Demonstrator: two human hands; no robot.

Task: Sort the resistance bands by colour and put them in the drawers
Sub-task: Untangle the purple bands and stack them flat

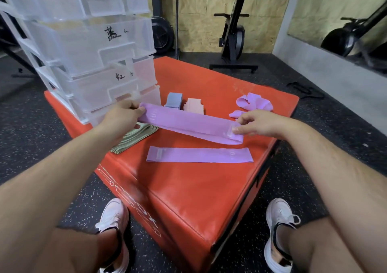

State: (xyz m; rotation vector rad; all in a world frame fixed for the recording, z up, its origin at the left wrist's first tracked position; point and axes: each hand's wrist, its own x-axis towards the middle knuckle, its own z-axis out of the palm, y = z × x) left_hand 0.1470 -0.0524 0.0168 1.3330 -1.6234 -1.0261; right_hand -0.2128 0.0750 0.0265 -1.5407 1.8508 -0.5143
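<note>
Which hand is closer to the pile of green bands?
Left. The left hand grips the purple band right by the green bands; the right hand pinches its other end, farther away.

Raised band (pixel 188 126), apparently taut, above flat purple band (pixel 199 155).

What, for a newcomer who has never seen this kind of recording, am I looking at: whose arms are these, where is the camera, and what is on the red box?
There is no machine here. A person wears a camera on the head, so this one picture looks down along their own arms. The left hand and right hand each hold one end of a purple band. On the red box lie a second purple band, crumpled purple bands, a green stack, a folded blue band and pink band, and clear drawers.
</note>
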